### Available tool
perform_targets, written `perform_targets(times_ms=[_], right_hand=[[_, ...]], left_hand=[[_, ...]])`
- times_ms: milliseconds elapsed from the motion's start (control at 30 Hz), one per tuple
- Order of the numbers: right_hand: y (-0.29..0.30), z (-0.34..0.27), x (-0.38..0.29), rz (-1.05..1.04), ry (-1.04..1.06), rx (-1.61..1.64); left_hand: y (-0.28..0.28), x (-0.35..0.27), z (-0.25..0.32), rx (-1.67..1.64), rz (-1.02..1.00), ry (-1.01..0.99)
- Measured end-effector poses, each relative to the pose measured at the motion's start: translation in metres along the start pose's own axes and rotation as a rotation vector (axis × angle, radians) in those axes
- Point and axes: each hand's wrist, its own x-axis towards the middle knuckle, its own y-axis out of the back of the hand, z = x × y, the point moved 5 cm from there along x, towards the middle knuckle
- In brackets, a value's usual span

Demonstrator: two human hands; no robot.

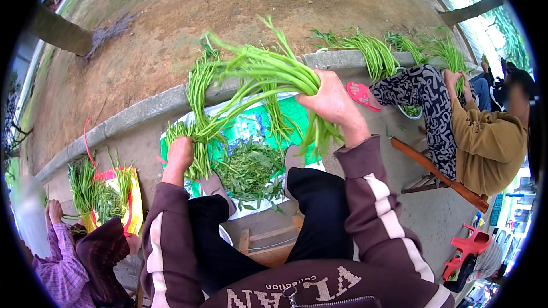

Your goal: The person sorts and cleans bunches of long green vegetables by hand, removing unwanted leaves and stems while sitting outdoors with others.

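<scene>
My right hand (329,99) is closed around a thick bundle of long green vegetable stems (278,70). The stems fan out to the upper left, and their other ends hang below my palm. Lower down on the left, my left hand (180,154) grips a second bunch of green stems (199,137) at the edge of a green and white plastic sack (299,113). A few stems trail between the two bunches. On the sack lies a heap of stripped leaves (252,167), between my shoes. Another bunch of stems (276,119) rests behind it.
A concrete curb (145,111) runs behind the sack, with more stems (372,51) draped over it at right. One person (483,145) sits on a wooden bench (441,175) at right; another (64,261) sits at left by a yellow and red sack (136,199) with greens.
</scene>
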Motion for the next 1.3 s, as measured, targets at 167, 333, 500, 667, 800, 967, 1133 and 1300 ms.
perform_targets(times_ms=[167,333,500,667,800,967,1133,1300], right_hand=[[0.021,-0.014,-0.018,-0.159,0.086,-0.196],[0.026,-0.053,-0.05,-0.335,0.216,-0.333],[0.068,-0.088,-0.061,-0.28,0.224,-0.363],[0.101,-0.092,-0.063,-0.22,0.132,-0.46],[0.091,-0.088,-0.048,-0.125,0.247,-0.52],[0.075,-0.101,-0.029,-0.056,0.382,-0.844],[0.045,-0.103,-0.024,-0.058,0.649,-1.183],[0.003,-0.098,-0.028,-0.189,0.816,-1.27]], left_hand=[[-0.002,-0.002,-0.004,0.113,0.095,0.037],[-0.012,0.001,-0.039,-0.022,0.336,0.233],[-0.021,-0.004,-0.123,0.003,0.157,0.276],[-0.011,-0.024,0.01,-0.612,0.014,0.245],[-0.004,-0.053,0.084,-0.227,-0.028,-0.031],[0.006,-0.091,0.155,0.106,-0.254,-0.273],[0.038,-0.1,0.15,-0.444,0.008,-0.263],[0.08,-0.079,0.094,-0.869,0.378,-0.012]])
